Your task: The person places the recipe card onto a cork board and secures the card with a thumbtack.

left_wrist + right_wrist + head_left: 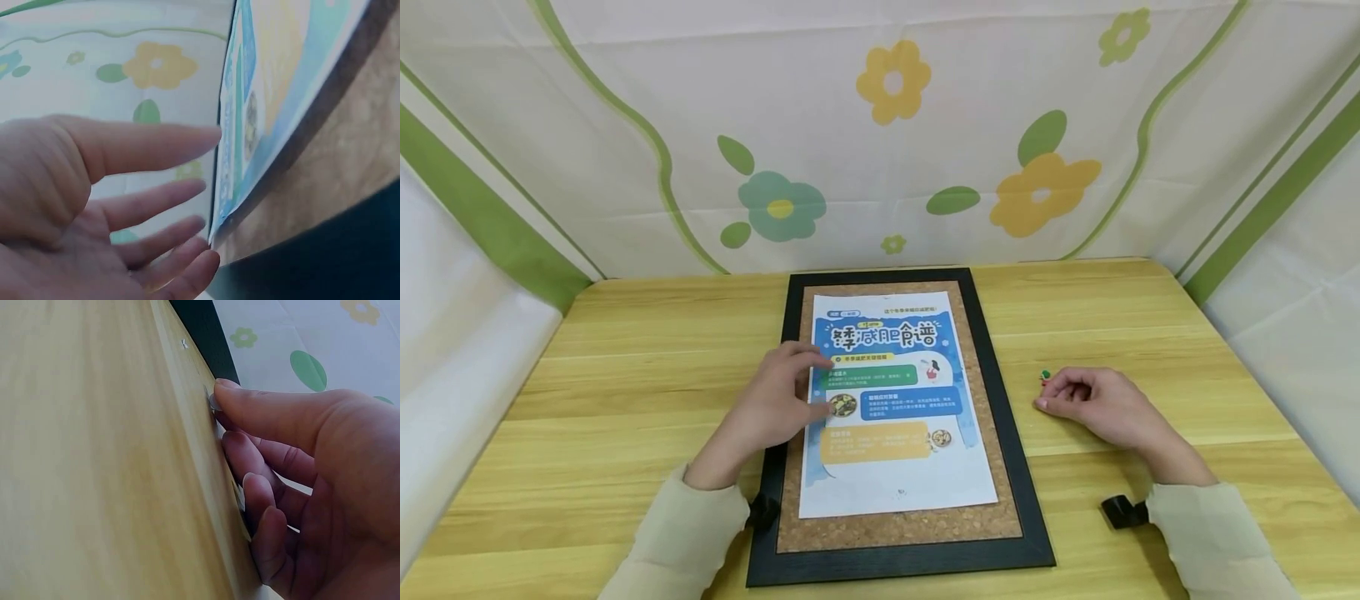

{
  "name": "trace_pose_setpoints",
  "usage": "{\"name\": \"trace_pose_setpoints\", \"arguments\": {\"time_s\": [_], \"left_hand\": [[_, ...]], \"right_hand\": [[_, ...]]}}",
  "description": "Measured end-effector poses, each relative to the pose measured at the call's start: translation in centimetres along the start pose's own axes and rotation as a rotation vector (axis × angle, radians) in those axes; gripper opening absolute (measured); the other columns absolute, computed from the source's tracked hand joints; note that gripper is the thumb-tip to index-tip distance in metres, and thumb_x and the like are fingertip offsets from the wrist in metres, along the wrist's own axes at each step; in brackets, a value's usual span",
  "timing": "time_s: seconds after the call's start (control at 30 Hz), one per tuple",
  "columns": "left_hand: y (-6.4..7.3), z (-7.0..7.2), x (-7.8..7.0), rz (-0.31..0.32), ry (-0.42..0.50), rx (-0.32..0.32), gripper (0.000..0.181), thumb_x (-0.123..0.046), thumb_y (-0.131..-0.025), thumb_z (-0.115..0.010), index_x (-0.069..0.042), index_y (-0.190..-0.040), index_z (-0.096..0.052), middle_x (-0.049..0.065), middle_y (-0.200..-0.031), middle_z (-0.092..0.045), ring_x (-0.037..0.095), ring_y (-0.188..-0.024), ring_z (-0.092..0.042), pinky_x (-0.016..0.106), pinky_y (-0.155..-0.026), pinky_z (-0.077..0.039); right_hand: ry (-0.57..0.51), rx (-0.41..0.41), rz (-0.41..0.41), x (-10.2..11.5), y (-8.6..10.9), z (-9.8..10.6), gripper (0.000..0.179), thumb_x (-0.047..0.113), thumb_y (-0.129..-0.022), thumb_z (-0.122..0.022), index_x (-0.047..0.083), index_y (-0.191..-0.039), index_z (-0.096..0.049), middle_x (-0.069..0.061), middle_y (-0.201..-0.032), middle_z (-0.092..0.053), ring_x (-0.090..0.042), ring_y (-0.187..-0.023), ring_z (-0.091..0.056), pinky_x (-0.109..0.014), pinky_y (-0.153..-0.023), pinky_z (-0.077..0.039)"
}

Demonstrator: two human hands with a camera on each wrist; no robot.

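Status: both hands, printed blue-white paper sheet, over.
Left hand open at left edge of sheet; right hand by small red-green pieces, grip unclear. Sheet lies on black-framed rectangular cork board. Left hand partly hides that edge.

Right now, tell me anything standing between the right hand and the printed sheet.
The right side of the black frame and a narrow cork strip lie between the right hand and the sheet; small red and green items sit beside that hand.
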State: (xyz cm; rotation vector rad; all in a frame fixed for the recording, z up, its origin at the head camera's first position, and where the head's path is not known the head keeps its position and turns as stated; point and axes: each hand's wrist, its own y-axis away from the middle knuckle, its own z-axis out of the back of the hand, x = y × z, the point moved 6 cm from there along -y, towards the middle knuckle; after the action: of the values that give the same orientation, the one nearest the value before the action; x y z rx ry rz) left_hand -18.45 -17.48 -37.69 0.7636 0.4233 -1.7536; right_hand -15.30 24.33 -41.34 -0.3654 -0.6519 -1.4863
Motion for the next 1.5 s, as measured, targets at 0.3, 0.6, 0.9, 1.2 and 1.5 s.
{"name": "trace_pose_setpoints", "arguments": {"time_s": [0.3,0.6,0.9,1.2,1.5], "left_hand": [[0.0,-0.7,-0.1,-0.039,-0.014,0.092,0.052,-0.010,-0.089,-0.085,-0.003,-0.139,-0.070,0.020,-0.164,-0.046,0.048,-0.153,-0.036,0.069,-0.121,-0.037],[0.1,-0.7,0.2,-0.102,-0.034,0.104,0.068,-0.020,-0.082,-0.094,-0.008,-0.143,-0.067,0.021,-0.164,-0.044,0.048,-0.148,-0.037,0.071,-0.117,-0.037],[-0.3,-1.0,0.7,-0.085,-0.034,0.104,0.080,-0.026,-0.076,-0.098,-0.013,-0.147,-0.064,0.022,-0.164,-0.038,0.046,-0.146,-0.033,0.072,-0.117,-0.034],[-0.8,-1.1,1.1,-0.038,-0.007,0.095,0.076,-0.027,-0.080,-0.095,-0.015,-0.148,-0.063,0.020,-0.166,-0.036,0.044,-0.143,-0.033,0.070,-0.116,-0.034],[-1.1,-1.6,1.5,-0.025,0.002,0.087,0.073,-0.025,-0.082,-0.093,-0.015,-0.148,-0.062,0.018,-0.166,-0.038,0.044,-0.143,-0.035,0.070,-0.116,-0.034]], "right_hand": [[0.006,-0.006,0.006,0.2,0.1,0.2,0.020,0.040,-0.099,-0.079,0.021,-0.096,-0.080,0.000,-0.087,-0.070,-0.013,-0.074,-0.056,-0.027,-0.068,-0.044],[0.009,0.010,0.051,1.4,0.1,0.5,0.013,0.031,-0.101,-0.077,0.020,-0.096,-0.079,0.000,-0.090,-0.070,-0.014,-0.079,-0.057,-0.026,-0.070,-0.047],[0.053,-0.002,0.172,8.5,-2.6,1.3,0.011,0.022,-0.107,-0.070,0.013,-0.102,-0.073,-0.003,-0.093,-0.069,-0.019,-0.085,-0.058,-0.028,-0.070,-0.049],[-0.127,0.095,0.138,14.4,-8.4,-0.8,0.016,0.024,-0.110,-0.064,0.008,-0.111,-0.069,-0.014,-0.101,-0.068,-0.031,-0.087,-0.065,-0.034,-0.075,-0.054],[-0.343,0.144,-0.097,15.2,-14.3,-4.9,0.022,0.030,-0.110,-0.063,0.010,-0.118,-0.068,-0.009,-0.101,-0.072,-0.020,-0.074,-0.057,-0.026,-0.064,-0.045]]}}
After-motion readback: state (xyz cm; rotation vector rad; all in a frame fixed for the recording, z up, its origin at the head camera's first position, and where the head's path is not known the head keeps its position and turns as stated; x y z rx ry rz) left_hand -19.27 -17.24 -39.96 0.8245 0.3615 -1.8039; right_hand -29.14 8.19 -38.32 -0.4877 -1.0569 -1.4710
